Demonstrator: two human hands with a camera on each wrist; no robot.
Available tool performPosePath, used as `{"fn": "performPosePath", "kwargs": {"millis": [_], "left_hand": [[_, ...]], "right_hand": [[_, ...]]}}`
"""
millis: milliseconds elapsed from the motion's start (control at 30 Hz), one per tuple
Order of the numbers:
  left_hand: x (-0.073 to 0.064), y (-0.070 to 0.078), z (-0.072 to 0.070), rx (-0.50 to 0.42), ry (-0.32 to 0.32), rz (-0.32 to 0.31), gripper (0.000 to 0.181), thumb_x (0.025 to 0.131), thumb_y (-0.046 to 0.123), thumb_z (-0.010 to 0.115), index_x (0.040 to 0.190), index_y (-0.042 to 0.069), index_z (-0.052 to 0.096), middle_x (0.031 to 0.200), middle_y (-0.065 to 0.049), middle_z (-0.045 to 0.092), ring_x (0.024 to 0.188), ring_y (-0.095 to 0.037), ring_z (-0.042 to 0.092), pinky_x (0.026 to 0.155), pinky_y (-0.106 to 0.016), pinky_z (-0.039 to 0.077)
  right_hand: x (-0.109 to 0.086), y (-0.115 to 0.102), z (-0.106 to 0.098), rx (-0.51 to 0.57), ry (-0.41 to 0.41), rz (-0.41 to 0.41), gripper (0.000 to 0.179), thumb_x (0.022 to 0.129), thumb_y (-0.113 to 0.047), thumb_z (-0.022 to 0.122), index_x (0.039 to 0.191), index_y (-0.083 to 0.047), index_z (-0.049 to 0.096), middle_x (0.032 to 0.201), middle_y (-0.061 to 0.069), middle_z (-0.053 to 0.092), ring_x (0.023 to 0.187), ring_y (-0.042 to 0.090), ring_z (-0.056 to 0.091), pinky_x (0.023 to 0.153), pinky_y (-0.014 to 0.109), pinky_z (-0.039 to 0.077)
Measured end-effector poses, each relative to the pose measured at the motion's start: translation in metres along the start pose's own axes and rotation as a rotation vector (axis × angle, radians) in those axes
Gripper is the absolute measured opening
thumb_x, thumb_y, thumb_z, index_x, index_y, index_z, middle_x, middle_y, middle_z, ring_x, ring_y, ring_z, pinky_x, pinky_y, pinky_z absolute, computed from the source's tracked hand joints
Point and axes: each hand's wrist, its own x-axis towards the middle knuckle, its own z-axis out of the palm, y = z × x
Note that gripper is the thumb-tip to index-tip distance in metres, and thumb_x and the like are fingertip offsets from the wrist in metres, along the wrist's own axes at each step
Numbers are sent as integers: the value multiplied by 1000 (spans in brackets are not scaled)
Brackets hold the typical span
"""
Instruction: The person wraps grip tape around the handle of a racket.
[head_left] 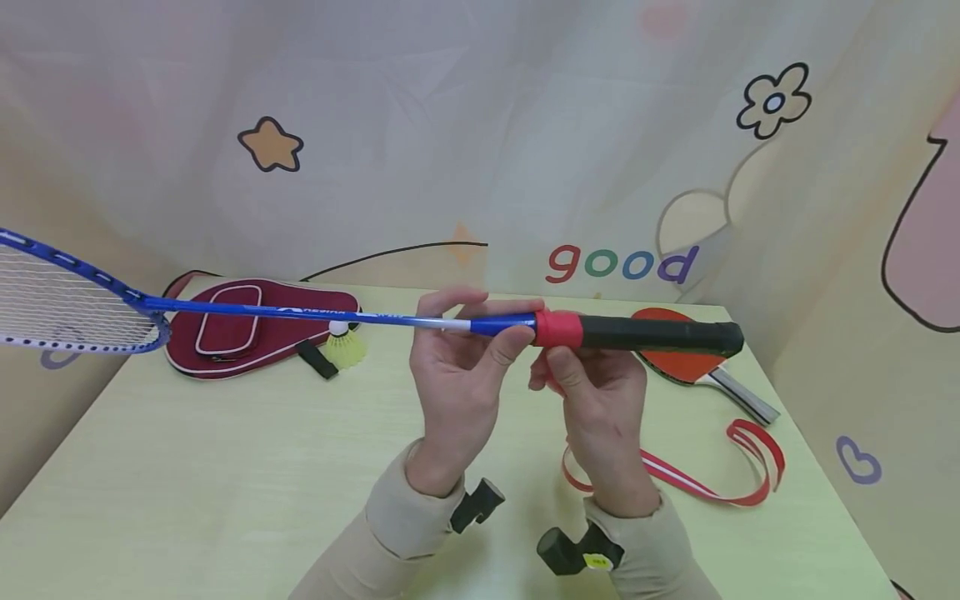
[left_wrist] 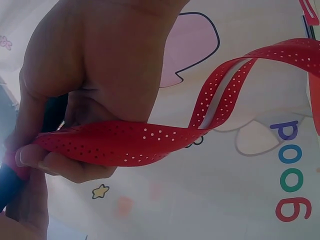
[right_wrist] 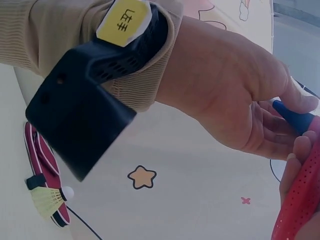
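A blue badminton racket (head_left: 300, 312) is held level above the table, its strung head to the left and its black handle (head_left: 652, 334) to the right. My left hand (head_left: 453, 392) grips it at the blue cone, thumb in front and fingers behind. Red perforated grip tape (head_left: 558, 329) is wrapped round the top of the handle. Just under that wrap, my right hand (head_left: 606, 404) pinches the tape between thumb and fingers. The tape's loose length (left_wrist: 110, 142) trails twisted from that hand, a white stripe down one side. In the right wrist view, the left hand's thumb lies on the cone (right_wrist: 295, 119).
At the back left lies a maroon racket bag (head_left: 288, 333) with a yellow shuttlecock (head_left: 345, 346) against it. A red table tennis bat (head_left: 682, 364) lies at the right. The loose tape curls above the table's right side. A printed curtain (head_left: 420, 125) stands behind.
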Motion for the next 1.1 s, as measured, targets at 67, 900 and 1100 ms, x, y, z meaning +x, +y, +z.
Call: {"fn": "performPosePath", "kwargs": {"millis": [67,900,1100], "left_hand": [[0,-1,0,-18,-9,-4,40,90,18,71,120,16,44,109,-2,71,102,-28,68,92,-45,52],[4,4,-3,-29,-14,54,36,92,13,68,118,14,43,108,-5,72,102,-33,68,89,-38,53],[3,4,-1,-37,-8,41,34,90,14,69,115,13,45,107,-5,72,101,-32,68,92,-43,52]], "right_hand": [[0,0,-1,6,0,-4,24,96,-7,61,120,-2,58,86,7,70,73,19,69,77,32,58],[1,-1,-1,-151,-46,48,35,91,-12,68,123,-4,56,88,5,70,76,22,69,87,39,55],[2,-1,-3,-101,-51,35,46,91,-14,69,132,-2,52,97,8,69,75,21,69,80,36,58]]}}
